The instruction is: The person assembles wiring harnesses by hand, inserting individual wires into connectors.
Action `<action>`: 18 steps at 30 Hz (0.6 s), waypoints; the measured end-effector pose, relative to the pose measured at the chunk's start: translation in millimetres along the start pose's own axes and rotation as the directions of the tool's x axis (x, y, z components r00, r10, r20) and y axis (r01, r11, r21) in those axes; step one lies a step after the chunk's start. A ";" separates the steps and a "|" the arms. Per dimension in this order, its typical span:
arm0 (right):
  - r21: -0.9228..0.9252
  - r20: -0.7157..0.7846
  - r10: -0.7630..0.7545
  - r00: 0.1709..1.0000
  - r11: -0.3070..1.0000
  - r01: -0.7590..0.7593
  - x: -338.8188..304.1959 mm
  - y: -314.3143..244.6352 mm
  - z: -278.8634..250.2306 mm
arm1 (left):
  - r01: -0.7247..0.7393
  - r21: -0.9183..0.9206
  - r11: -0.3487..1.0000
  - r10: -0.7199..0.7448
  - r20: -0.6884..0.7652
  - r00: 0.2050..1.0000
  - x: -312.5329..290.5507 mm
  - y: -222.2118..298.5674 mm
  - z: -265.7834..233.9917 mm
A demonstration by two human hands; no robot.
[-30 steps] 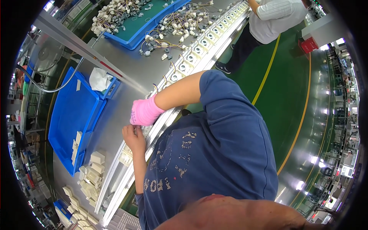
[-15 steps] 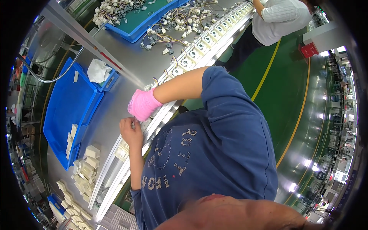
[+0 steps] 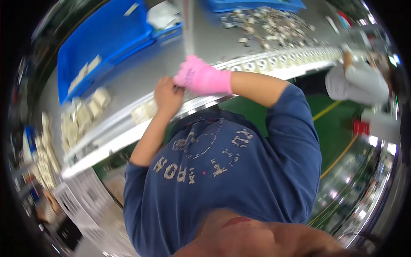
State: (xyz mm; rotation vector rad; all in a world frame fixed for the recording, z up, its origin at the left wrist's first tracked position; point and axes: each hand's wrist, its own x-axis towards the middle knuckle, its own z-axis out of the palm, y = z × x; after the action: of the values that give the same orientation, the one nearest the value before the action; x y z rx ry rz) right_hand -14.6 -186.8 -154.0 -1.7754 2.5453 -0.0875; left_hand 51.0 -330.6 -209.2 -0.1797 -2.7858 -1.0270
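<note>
My bare left hand [image 3: 168, 98] is over the pale rail [image 3: 107, 147], its fingers bent and pinched together against my right hand. My right hand [image 3: 199, 77], in a pink glove, is closed with the fingertips meeting those of my left. Whatever sits between the fingers is small and hidden by them. Beside my left hand, cream plastic housings [image 3: 144, 111] lie in the rail. Right of the glove, a row of similar housings with dark round centres [image 3: 274, 63] runs along the rail.
Beyond my hands is a large blue tray [image 3: 109, 32], with a white crumpled bag [image 3: 165, 16] in a small bin beside it. Cream blocks [image 3: 79, 118] are heaped at left, wired connectors [image 3: 274, 25] at far right. An upright post [image 3: 188, 30] stands ahead; a co-worker [image 3: 357, 81] is at right.
The whole view has turned, so the rail now runs flatter across the picture and the trays appear higher. My hands stay together at the rail. The picture is more blurred.
</note>
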 end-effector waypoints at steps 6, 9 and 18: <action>0.007 0.232 0.023 0.973 1.000 -0.026 5.2 5.6 -7.5 | -0.001 0.018 1.000 0.002 -0.050 0.999 -3.1 0.5 4.4; -0.014 0.282 0.065 0.957 0.998 -0.063 7.0 8.6 -8.7 | -0.059 0.027 0.998 0.060 -0.065 0.996 -6.3 0.0 3.0; -0.067 0.323 0.130 0.937 0.991 -0.115 10.1 8.0 0.4 | -0.079 0.044 0.996 0.079 -0.002 0.997 -2.5 7.6 -3.1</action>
State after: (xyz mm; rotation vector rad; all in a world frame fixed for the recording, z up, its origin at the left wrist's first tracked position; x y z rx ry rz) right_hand -25.5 -193.5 -154.9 -1.4908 2.4231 0.2530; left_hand 55.1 -327.0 -202.6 -0.2798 -2.7711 -0.9459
